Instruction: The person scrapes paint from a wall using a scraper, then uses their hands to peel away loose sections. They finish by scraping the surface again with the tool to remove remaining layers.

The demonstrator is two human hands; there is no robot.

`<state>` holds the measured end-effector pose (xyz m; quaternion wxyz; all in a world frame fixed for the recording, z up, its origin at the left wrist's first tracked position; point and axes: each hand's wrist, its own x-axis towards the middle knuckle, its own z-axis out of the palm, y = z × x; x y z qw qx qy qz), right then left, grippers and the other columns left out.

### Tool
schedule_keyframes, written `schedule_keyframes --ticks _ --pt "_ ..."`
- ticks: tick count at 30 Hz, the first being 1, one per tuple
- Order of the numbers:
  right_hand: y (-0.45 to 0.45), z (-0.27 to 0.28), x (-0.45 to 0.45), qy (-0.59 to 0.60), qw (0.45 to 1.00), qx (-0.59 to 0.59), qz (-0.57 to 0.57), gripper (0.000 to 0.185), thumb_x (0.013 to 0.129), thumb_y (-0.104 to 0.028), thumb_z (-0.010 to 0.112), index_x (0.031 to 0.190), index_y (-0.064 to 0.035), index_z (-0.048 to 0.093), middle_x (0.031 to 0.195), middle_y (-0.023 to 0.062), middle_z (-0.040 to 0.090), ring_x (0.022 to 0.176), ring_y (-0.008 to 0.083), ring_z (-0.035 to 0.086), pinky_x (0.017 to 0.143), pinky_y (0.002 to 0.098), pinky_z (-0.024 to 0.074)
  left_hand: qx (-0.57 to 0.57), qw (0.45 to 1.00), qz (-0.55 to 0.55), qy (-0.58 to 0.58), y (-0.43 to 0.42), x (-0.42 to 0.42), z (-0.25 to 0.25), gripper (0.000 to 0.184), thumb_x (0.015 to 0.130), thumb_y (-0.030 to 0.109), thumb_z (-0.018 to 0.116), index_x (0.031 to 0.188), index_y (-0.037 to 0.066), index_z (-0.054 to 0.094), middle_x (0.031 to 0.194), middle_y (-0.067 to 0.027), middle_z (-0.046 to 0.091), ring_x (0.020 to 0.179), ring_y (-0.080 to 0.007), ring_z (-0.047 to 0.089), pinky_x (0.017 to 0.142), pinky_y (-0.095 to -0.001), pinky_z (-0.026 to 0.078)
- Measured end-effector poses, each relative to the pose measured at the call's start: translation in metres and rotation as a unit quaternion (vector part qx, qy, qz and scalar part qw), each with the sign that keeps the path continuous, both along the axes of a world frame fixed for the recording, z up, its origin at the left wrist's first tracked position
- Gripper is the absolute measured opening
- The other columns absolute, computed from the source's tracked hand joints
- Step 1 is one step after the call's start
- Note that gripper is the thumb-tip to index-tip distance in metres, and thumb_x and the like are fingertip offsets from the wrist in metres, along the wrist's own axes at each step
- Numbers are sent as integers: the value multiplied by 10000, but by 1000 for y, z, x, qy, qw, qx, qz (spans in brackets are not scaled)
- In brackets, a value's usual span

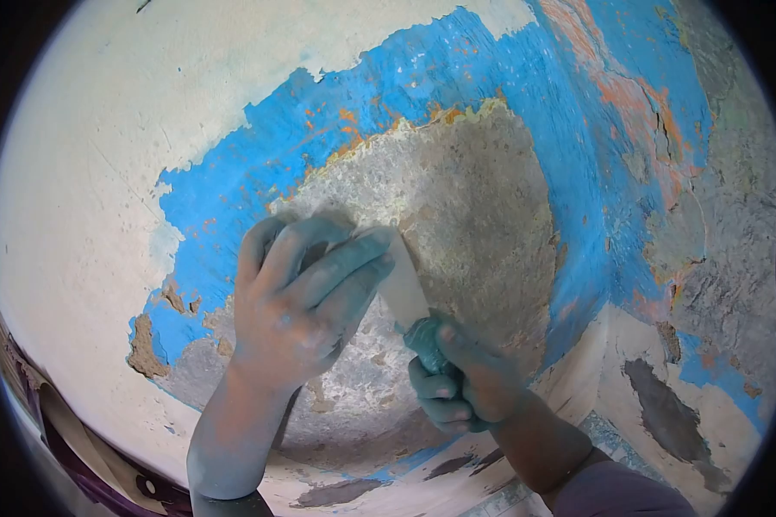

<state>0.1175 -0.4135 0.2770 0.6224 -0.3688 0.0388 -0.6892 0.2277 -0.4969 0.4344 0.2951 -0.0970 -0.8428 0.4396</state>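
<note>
My right hand (470, 379) is wrapped round the green handle of a putty knife (403, 289), whose pale flat blade points up and to the left. My left hand (297, 297) shows its back, with the fingers bent over toward the blade's upper end and pressed against it. Its thumb is hidden behind the fingers. Whitish dust or paste coats the skin of both hands. Behind them lies a bare grey patch of wall (483, 198), rough and mottled, close to the blade tip; I cannot tell whether the blade touches it.
Blue paint (224, 202) with ragged edges rings the grey patch, and off-white paint (86, 172) covers the wall at left. A corner runs down the right, where cracked, peeling plaster (664, 129) shows orange streaks. Purple fabric (86, 470) hangs at lower left.
</note>
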Motion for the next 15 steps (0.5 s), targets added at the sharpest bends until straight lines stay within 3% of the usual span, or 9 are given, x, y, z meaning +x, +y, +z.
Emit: schedule_keyframes --ticks 3,5,8,11,15 --pt "0 -1 3 3 999 36 -6 356 968 -445 360 1194 -175 413 625 12 401 385 79 369 314 228 315 3 1000 -6 10 -2 1 -3 289 590 198 736 868 120 709 976 30 675 898 -227 566 829 -418 418" --pt "-5 3 -6 39 999 19 -10 425 982 -397 327 1303 -120 347 644 17 427 412 78 379 355 226 336 -1 1000 -5 14 -2 -1 0 296 583 195 737 868 119 709 979 32 675 891 -225 565 827 -419 418" --pt "-4 8 3 -19 1000 16 9 427 980 -405 329 1299 -122 354 652 19 418 413 75 369 359 229 340 10 1000 -5 20 -1 -4 5 290 577 179 741 858 116 706 980 28 675 865 -221 567 818 -407 429" --pt "0 -3 8 4 1000 14 1 440 976 -422 332 1296 -121 348 662 18 415 407 76 360 348 230 326 22 1000 -20 -7 -4 4 -1 294 580 169 742 865 110 701 984 25 674 862 -221 566 811 -401 432" --pt "-7 8 2 11 1000 13 -9 436 973 -428 338 1288 -126 349 665 15 413 405 81 357 342 233 313 23 999 -4 41 0 -7 5 274 580 154 743 847 108 701 1000 24 674 839 -213 560 790 -379 425"
